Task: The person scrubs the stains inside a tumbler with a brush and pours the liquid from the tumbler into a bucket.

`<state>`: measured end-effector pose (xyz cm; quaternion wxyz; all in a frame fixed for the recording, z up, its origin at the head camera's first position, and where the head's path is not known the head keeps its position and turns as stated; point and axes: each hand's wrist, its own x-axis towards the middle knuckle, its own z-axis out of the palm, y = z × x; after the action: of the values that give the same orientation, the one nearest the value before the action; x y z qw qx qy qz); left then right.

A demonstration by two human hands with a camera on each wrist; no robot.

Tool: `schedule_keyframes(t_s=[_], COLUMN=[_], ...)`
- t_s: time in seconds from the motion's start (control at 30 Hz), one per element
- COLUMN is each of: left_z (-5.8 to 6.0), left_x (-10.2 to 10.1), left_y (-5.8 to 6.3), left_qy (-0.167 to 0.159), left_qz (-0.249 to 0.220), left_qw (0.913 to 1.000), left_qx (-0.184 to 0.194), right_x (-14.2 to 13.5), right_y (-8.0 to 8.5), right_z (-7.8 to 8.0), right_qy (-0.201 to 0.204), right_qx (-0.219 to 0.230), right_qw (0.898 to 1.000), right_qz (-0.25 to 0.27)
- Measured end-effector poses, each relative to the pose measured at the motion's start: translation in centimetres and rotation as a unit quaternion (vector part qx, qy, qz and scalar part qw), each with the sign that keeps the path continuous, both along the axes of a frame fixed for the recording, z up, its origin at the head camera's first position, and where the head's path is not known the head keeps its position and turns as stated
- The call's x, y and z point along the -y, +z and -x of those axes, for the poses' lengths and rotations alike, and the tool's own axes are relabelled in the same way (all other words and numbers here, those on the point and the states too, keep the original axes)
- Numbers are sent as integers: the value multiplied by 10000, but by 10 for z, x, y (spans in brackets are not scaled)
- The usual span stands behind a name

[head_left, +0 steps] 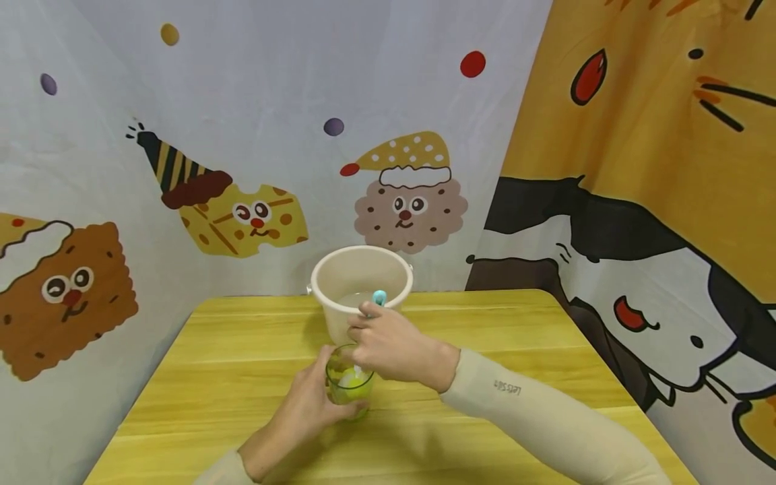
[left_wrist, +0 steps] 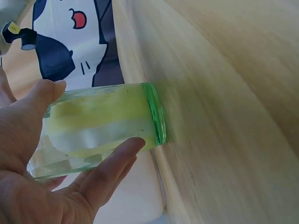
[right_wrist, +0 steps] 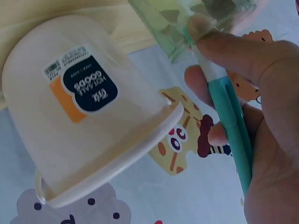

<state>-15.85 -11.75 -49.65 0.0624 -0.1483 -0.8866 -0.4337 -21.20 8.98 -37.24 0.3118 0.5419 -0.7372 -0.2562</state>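
Note:
My left hand [head_left: 303, 397] grips a green-tinted clear glass [left_wrist: 156, 114] over the table, with fingers and thumb on either side. Inside the glass sits the yellow-and-white sponge head [left_wrist: 100, 128] of a cup brush. My right hand [head_left: 397, 345] is curled round the brush's teal and white handle [right_wrist: 231, 123], just above the glass mouth. The handle's rounded teal end [head_left: 379, 297] sticks up past the right hand in the head view. In the right wrist view, the handle's lower part runs down to the glass rim.
Just behind the glass, a cream bucket [head_left: 339, 323] stands at the table's back edge, with what looks like liquid at its bottom. Its label [right_wrist: 88, 86] faces the right wrist camera. The wooden table [head_left: 515, 377] meets a cartoon-printed cloth [head_left: 254, 87] behind.

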Motion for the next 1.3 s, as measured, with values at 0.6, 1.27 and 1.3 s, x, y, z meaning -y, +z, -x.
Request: schedule_keyframes(t_s=[0.6,1.27,1.3], left_z=[-2,-1,-1], left_x=[-2,-3,-3], left_y=[-1,-3,-3], left_qy=[99,125,115], left_qz=[17,-18,-16], left_qw=[9999,9999,9999], left_qx=[-54,-5,-4], right_x=[-32,-45,-45], right_y=[21,29,30], right_z=[-7,-13,-13], right_qy=[213,717,730], right_qx=[-201,-833,-862], right_qw=[9972,9902,9898], right_qz=[683,866,874])
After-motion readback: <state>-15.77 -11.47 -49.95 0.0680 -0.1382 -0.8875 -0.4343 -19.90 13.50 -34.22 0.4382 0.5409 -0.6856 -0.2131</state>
